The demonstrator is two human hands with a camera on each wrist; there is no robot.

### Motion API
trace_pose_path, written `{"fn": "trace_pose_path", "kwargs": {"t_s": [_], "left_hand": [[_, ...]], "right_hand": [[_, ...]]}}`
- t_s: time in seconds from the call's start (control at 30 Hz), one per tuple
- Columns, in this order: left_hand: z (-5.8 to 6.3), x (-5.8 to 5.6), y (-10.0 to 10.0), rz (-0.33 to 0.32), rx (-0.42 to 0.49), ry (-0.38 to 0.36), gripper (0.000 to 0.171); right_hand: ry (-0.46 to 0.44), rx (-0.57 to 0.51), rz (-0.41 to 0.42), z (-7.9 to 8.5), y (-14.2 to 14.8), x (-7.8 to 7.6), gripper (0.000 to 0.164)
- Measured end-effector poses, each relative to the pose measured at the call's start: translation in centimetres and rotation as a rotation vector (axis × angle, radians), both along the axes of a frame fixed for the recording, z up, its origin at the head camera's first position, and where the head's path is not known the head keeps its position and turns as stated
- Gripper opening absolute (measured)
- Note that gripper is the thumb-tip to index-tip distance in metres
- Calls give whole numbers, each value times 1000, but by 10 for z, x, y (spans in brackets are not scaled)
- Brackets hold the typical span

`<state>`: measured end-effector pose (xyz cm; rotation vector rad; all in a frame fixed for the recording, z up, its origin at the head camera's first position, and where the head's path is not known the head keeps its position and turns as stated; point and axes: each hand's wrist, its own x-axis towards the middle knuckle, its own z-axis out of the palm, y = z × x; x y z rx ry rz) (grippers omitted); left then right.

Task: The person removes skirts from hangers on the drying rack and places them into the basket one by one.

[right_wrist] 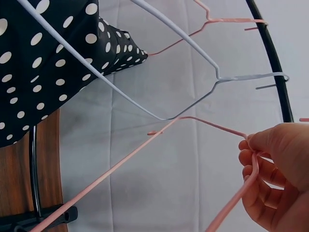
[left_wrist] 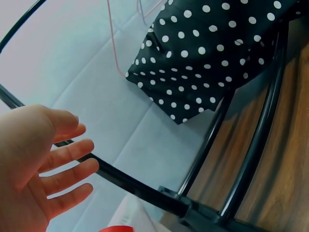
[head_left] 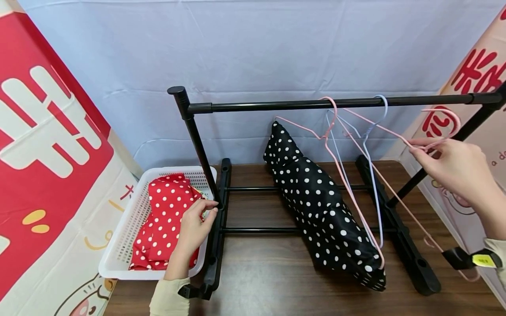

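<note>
At the right end of the black clothes rack (head_left: 257, 106), my right hand (head_left: 458, 169) pinches a pink hanger (right_wrist: 104, 176) at its neck. That hanger's hook (head_left: 456, 122) is free of the rail. Hooked over the rail are a pale lavender hanger (head_left: 373, 184) with nothing on it and another pink hanger (head_left: 335, 153) bearing a black cloth with white dots (head_left: 316, 193). The cloth's exact kind cannot be told. My left hand (head_left: 195, 224) is beside the rack's left upright, its fingers loosely extended in the left wrist view (left_wrist: 48, 164) and holding nothing.
Left of the rack stands a white perforated basket (head_left: 108, 259) with a folded red cloth with white dots (head_left: 168, 219) inside. Black crossbars (head_left: 257, 230) and feet (head_left: 419, 267) rest on the brown wooden tabletop (head_left: 272, 272). Printed red-and-white panels (head_left: 51, 123) flank both sides.
</note>
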<state>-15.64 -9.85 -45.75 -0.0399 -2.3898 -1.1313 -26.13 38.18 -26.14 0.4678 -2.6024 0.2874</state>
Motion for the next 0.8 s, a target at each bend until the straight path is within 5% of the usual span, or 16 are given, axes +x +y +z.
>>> {"fn": "trace_pose_path", "kwargs": {"t_s": [0.33,0.8], "left_hand": [[-3,-3,4,4,3,24,14],[-4,-6,9,-6,-1,45,13]], "right_hand": [[60,38,14,15,-13,-17,31],[-39,39,-21,14,-25,-29,34]]}}
